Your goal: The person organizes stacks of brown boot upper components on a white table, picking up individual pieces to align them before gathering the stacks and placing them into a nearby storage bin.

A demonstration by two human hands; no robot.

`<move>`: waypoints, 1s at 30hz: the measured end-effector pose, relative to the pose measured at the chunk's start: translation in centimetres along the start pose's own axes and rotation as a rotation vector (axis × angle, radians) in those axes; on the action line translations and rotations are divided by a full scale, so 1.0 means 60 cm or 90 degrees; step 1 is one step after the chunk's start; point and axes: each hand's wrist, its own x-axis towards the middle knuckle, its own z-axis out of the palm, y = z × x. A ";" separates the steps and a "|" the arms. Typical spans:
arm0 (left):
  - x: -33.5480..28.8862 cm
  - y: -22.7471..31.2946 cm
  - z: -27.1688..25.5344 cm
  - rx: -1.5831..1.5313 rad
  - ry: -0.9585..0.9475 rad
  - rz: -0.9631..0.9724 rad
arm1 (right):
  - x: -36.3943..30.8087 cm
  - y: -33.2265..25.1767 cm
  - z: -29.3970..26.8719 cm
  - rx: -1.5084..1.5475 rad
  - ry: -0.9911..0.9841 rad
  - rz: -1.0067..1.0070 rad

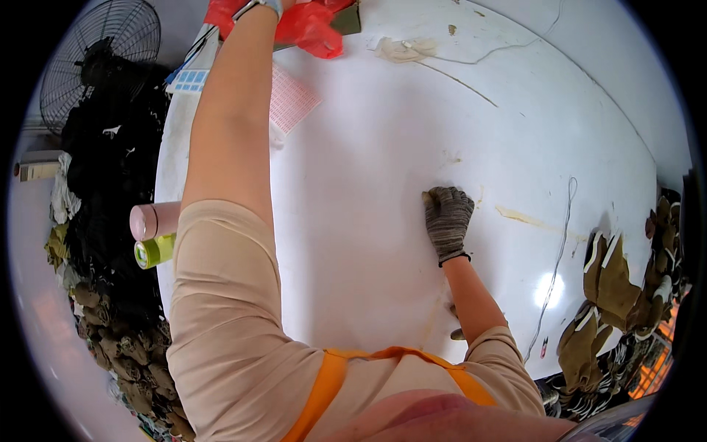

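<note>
My left arm (232, 125) reaches to the far left of the white table (368, 169). A watch (247, 9) circles its wrist, and the hand lies beyond the top edge of the picture. Close by that wrist is a crumpled red plastic bag (313, 33), with a sheet of pink printed paper (293, 99) beside the forearm. My right hand (449, 217), in a grey knitted glove, rests on the table with its fingers curled into a fist. Nothing shows in it. Partly hidden behind my right forearm is another grey glove-like piece (456, 334).
A pink bottle (151, 221) and a green-lidded container (151, 253) stand at the left edge. Brown gloves (615, 287) are piled at the right, near a loose cord (563, 247). A black fan (103, 59) stands far left, above dark cloth and heaped brown pieces.
</note>
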 end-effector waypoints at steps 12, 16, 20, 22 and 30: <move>-0.005 -0.039 0.075 0.023 0.034 0.031 | -0.011 0.010 0.005 -0.007 0.008 0.000; -0.017 -0.051 0.047 0.091 0.055 0.078 | -0.010 0.004 -0.002 0.004 0.004 0.009; 0.021 -0.084 0.085 -0.004 0.009 0.036 | -0.008 0.002 -0.002 0.007 -0.004 0.018; 0.020 -0.112 0.111 -0.375 -0.056 -0.103 | -0.005 -0.003 -0.003 0.013 0.000 0.010; -0.001 -0.120 0.154 -0.221 -0.001 -0.145 | -0.004 -0.003 -0.004 -0.003 0.028 -0.004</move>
